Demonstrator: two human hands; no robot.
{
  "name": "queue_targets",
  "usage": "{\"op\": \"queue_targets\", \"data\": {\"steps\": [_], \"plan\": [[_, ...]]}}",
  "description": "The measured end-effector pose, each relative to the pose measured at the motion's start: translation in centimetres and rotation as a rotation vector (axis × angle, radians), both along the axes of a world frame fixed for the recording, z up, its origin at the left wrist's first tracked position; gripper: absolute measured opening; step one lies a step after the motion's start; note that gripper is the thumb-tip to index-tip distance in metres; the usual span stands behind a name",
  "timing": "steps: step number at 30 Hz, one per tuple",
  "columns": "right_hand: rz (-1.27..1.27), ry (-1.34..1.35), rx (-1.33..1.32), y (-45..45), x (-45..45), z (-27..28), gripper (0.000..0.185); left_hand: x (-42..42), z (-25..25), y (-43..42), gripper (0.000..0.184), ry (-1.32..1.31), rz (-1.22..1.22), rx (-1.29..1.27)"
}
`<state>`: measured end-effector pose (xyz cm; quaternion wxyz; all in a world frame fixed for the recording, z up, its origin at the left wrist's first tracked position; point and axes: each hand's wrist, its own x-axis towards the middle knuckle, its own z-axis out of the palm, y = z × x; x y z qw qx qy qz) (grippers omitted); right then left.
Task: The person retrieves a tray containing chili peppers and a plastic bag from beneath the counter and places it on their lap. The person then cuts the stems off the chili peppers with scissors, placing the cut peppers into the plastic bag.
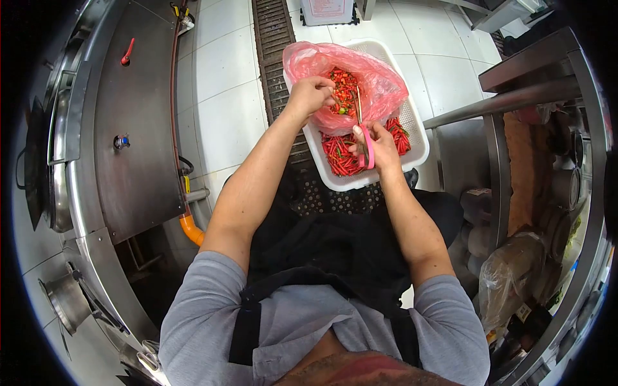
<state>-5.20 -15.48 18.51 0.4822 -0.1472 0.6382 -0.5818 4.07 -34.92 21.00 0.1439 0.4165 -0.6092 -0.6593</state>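
Note:
My right hand (pixel 380 147) is closed around pink-handled scissors (pixel 367 149), whose blades point away from me over an open pink plastic bag (pixel 386 87). Cut red chili pieces (pixel 344 80), with a little green among them, lie inside the bag. Over the bag's left side, my left hand (pixel 310 96) has its fingers pinched together; what they hold, if anything, is too small to make out. The bag rests in a white plastic basket (pixel 418 138). Whole red chilies (pixel 341 154) fill the near part of this basket, below the bag and beside my right hand.
A steel counter (pixel 138 96) runs along the left, with an orange pipe (pixel 191 229) under its edge. On the right stands a metal shelf frame (pixel 499 174) holding bowls and a plastic-wrapped bundle (pixel 512 276). A floor drain grate (pixel 273 48) passes left of the basket.

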Motion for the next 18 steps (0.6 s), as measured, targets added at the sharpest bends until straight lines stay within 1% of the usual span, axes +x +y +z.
{"op": "queue_targets", "data": {"steps": [1, 3, 4, 7, 9, 12, 16, 18], "plan": [[-0.015, -0.087, -0.031, 0.1, 0.3, -0.2, 0.047, 0.0, 0.2, 0.1, 0.018, 0.002, 0.001, -0.001], [-0.003, -0.116, -0.054, 0.2, 0.9, -0.6, 0.047, -0.1, 0.6, 0.8, 0.013, 0.154, 0.084, 0.121], [0.01, -0.146, -0.076, 0.1, 1.3, -0.7, 0.047, 0.1, 0.7, 1.1, 0.013, 0.156, 0.088, 0.12], [-0.002, -0.136, -0.094, 0.1, 1.6, -0.5, 0.045, 0.2, 0.6, 2.1, 0.01, 0.138, 0.067, 0.124], [-0.022, -0.118, -0.109, 0.0, 1.6, 0.1, 0.044, 0.3, 0.5, 2.5, 0.01, 0.046, -0.084, -0.062], [-0.026, -0.071, -0.095, -0.1, 1.2, 0.7, 0.042, 0.4, 0.6, 3.0, 0.01, 0.009, -0.132, -0.012], [-0.036, -0.019, -0.069, -0.3, 0.9, 0.4, 0.039, 0.4, -0.7, 2.7, 0.013, -0.061, -0.154, -0.015], [-0.018, 0.008, -0.058, -0.3, 0.8, 0.1, 0.038, 0.3, -1.0, 2.7, 0.012, -0.085, -0.164, -0.101]]}}
